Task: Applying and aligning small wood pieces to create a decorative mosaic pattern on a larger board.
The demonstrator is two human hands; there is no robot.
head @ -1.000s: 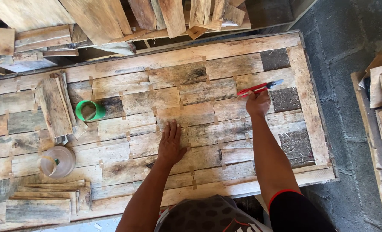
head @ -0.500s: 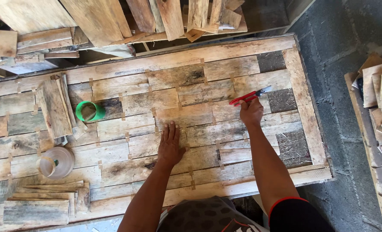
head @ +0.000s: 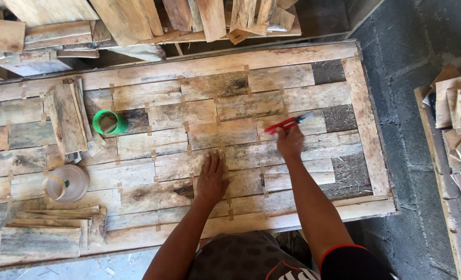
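A large panel (head: 292, 57) of weathered wood strips, joined with short pieces of tan tape, lies across the view. My left hand (head: 211, 178) rests flat on the strips near the panel's middle, fingers spread. My right hand (head: 290, 142) is closed on a red-handled tool (head: 287, 123) with a dark tip, held just above the strips right of centre. The tool points up and to the right.
A green cup (head: 108, 123) and a roll of tan tape (head: 67, 182) sit on the panel's left part, with loose wood pieces (head: 67, 119) beside them. More boards (head: 137, 21) are piled beyond the far edge. Wood scraps (head: 458, 119) lie at the right on the grey block floor.
My right hand has drawn the red tool leftward and slightly nearer over the strips. My left hand has stayed pressed on the panel.
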